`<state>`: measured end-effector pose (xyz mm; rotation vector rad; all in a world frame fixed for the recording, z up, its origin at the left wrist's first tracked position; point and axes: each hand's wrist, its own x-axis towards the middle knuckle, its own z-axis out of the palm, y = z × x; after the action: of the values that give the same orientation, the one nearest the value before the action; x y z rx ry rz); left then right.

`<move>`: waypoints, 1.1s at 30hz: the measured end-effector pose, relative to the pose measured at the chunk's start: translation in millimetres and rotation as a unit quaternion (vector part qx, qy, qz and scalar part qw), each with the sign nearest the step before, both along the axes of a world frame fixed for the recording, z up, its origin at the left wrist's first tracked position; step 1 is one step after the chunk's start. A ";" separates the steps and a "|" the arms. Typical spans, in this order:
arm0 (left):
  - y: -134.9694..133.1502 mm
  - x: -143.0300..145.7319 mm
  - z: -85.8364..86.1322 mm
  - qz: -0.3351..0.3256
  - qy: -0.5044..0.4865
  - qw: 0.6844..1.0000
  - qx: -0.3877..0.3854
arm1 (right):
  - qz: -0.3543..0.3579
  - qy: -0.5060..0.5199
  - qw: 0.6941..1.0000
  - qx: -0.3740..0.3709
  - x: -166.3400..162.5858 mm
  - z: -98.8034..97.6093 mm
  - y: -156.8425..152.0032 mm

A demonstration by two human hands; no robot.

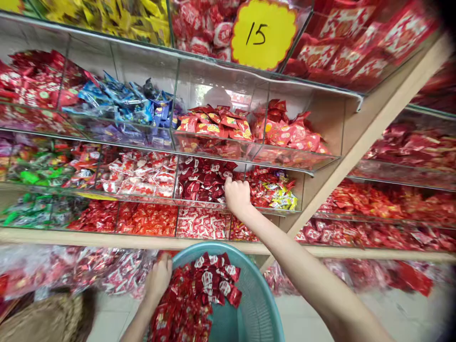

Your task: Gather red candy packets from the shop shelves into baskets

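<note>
Dark packets (219, 280) lie in the basket (261, 294), heaped against red packets (181, 304); more dark ones fill a bin (201, 203) above the basket. My right hand (238, 194) is curled at that bin's front; whether it clasps anything, I cannot tell. My left hand (159, 278) is at the basket's rim, its fingertips too hidden to show a hold. A loose fist could drop packets short of the basket; its lopsided heap could tip it; mixed sweets (285, 194), above the basket, could stray in.

Shop: price sign (264, 34), shelves (107, 239) of wrapped sweets (201, 183).
</note>
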<state>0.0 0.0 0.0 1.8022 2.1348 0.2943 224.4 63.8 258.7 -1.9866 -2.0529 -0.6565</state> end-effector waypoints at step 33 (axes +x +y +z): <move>-0.6 4.0 4.9 -0.006 0.003 1.000 0.011 | 0.033 0.949 0.125 -0.289 40.2 -128.4 -102.1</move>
<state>4.0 -0.6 4.9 1.8291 2.1317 0.3101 264.6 -38.3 130.2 -0.7373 -0.1809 1.9846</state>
